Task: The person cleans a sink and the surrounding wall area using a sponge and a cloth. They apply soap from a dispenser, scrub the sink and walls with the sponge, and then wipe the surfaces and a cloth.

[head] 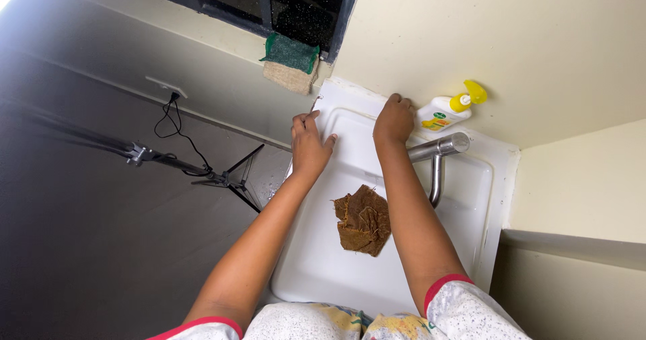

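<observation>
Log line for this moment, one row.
left hand: flat on sink rim | right hand: on far rim beside tap | brown cloth: in basin, untouched

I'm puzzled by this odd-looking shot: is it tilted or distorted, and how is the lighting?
Head view: strongly tilted, wide-angle, so the sink and walls slant; soft even light, no harsh shadows; a bright overexposed patch top left; both hands and the brown cloth look sharp.

Bare white sink (323, 273), rim touched
</observation>
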